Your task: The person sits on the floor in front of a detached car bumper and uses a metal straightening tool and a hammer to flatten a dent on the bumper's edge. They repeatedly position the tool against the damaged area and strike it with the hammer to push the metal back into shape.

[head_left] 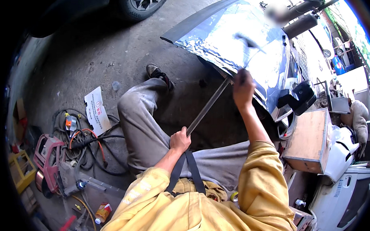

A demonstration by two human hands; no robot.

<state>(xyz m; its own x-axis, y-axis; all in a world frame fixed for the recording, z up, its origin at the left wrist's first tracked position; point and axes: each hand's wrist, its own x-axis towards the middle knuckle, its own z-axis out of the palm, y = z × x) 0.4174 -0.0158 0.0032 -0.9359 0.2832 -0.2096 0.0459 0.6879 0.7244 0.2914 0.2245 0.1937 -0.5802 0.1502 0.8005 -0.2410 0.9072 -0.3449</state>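
My left hand (180,140) is closed round the near end of a long flat metal bar (207,106). From there the bar slants up and away to the near edge of a shiny car door panel (228,39). My right hand (243,93) is closed at that edge, beside the bar's far end. A dark piece shows at its fingers, too unclear to name. A dark shape on the panel beyond could be a reflection or part of a tool. A black side mirror (298,97) sticks out at the panel's right.
Hoses and cables (94,149) lie coiled at left, near a white printed sheet (97,110) and a pink-framed machine (48,155). At right stand a wooden box (308,138) and a white car door (345,198). A car wheel (145,4) is at the far left.
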